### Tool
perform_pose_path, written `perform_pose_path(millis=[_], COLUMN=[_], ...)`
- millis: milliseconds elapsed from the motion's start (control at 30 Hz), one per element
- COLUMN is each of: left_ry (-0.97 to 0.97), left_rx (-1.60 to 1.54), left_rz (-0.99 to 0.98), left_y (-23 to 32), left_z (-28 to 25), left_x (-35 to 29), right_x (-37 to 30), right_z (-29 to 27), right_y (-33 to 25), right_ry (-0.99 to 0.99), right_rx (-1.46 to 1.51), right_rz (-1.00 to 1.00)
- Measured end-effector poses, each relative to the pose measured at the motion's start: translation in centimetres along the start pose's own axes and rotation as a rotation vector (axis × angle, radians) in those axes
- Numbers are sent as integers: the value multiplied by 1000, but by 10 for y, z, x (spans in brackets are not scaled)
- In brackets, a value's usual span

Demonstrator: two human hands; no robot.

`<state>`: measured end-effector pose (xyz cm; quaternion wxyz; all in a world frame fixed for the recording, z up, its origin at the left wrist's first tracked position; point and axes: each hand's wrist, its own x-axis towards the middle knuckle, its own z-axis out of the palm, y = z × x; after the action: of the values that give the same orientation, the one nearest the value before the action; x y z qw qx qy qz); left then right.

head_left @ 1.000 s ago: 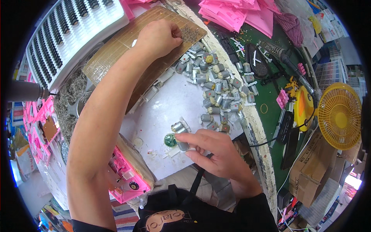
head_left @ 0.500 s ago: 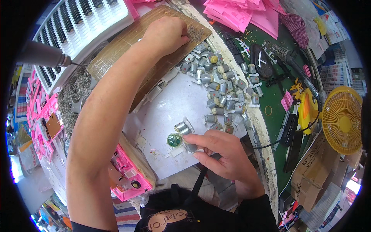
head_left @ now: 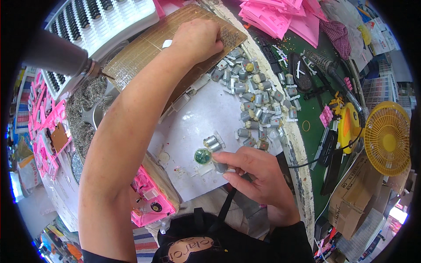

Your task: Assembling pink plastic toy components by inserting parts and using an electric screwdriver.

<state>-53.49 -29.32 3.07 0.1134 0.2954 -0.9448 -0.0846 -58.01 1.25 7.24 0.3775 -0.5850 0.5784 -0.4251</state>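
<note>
My left hand (head_left: 197,40) reaches far across a brown, tape-covered board (head_left: 136,57), its fingers curled down beside a heap of tiny dark parts (head_left: 229,38). What those fingertips hold, if anything, is hidden. Nearer to me, my right hand (head_left: 259,174) pinches a small silver motor (head_left: 220,167) between thumb and fingers, low over a white sheet (head_left: 186,136). Touching or nearly touching this motor is a small round dish with green contents (head_left: 203,156). Just beyond the dish lies another small motor (head_left: 211,141) with a white plastic piece against it.
Many small motors (head_left: 258,98) are heaped right of the sheet. An electric screwdriver (head_left: 66,55) hangs at left, near a pile of metal screws (head_left: 83,103). A pink casing (head_left: 151,199) lies near my left forearm. A soldering iron (head_left: 346,90) and yellow fan (head_left: 388,138) stand right.
The whole view has shifted slightly, and the screwdriver at left looks larger and further into the picture. Both hands keep nearly the same places and grips.
</note>
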Motion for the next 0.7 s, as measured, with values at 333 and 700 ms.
perform_pose_path(millis=[333,700], left_ry=[-41,429], left_rx=[-581,-346], left_rz=[-104,156], left_y=[-28,-21], left_z=[0,-17], left_x=[-13,-49], right_x=[4,19], right_z=[3,9], right_y=[1,11], right_ry=[19,-86], right_rx=[13,-69], right_rz=[26,87])
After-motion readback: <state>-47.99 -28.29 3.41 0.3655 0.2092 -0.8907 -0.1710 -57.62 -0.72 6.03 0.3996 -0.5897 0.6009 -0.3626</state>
